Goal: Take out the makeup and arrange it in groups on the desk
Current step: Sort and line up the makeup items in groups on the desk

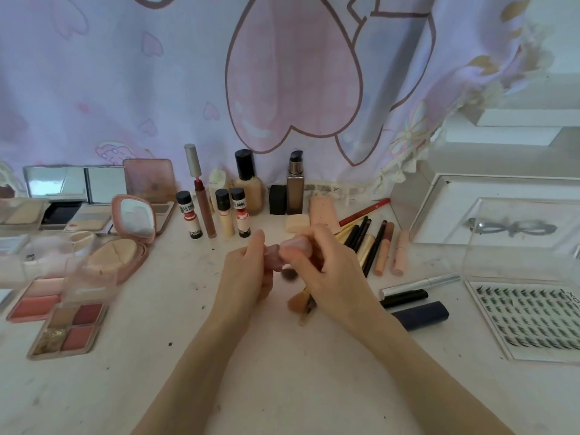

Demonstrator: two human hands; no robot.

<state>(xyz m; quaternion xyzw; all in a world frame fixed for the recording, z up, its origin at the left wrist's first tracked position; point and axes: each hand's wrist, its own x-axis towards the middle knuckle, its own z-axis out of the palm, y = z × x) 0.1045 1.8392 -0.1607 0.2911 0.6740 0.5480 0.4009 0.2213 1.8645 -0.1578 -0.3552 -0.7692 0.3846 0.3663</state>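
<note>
— What do our fingers have?
— Our left hand (251, 271) curls around a small pink thing (272, 255), and the fingers of our right hand (326, 271) pinch its pale pink end (295, 244). It is blurred, so we cannot tell whether it is a cap and a tube or one piece. The two hands touch above the middle of the desk (219, 356).
— Anything under them?
— A brush with a tan head (296, 301) shows just below our right hand, and a small dark brush tip (287, 274) peeks out between the hands.
— And further out?
— Just right of our right hand lies a cluster of pencils and slim tubes (373, 243). Nearer us on that side we see a silver wand (420, 283), a black tube (405, 298) and a dark blue tube (422, 315). Far right there is a sheet of false lashes (530, 318) under a clear box (518, 233).
— Behind the hands?
— Small bottles (224, 215) stand in a row, with taller foundation bottles (248, 183) behind them, against the pink curtain (282, 73).
— Left side?
— An open pink compact (125, 237), blush and eyeshadow palettes (67, 328), and mirrored cases (75, 183) at the back
</note>
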